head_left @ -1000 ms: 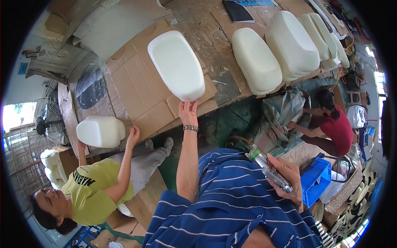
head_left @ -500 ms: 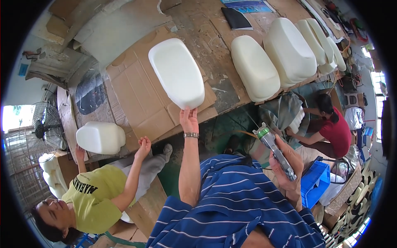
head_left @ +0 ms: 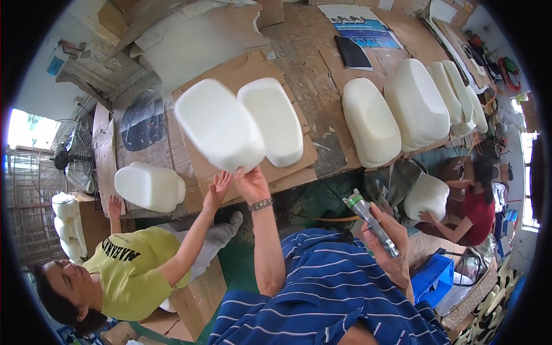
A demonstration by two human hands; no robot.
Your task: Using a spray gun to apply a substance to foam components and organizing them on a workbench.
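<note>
My left hand (head_left: 252, 184) grips the near edge of a white foam cushion (head_left: 218, 131) and holds it tilted up off the workbench. A person in a yellow shirt reaches up, and that person's open hand (head_left: 217, 188) touches the cushion's lower edge beside mine. A second white foam cushion (head_left: 275, 119) lies flat on the brown cardboard sheet (head_left: 227, 72) just behind. My right hand (head_left: 392, 244) is closed around a silver tube-shaped tool with a green tip (head_left: 368, 218), held upright near my chest.
More white foam cushions (head_left: 371, 121) stand in a row at the bench's right end. Another cushion (head_left: 148, 185) sits at the bench's left edge by the yellow-shirted person's other hand. A person in red (head_left: 474, 210) handles a cushion. A fan (head_left: 69, 158) stands left, a blue crate (head_left: 434, 276) right.
My left hand has lifted a cushion off the cardboard and swung it left toward the yellow-shirted person, whose hand rose to meet it. My right hand brought the tool up.
</note>
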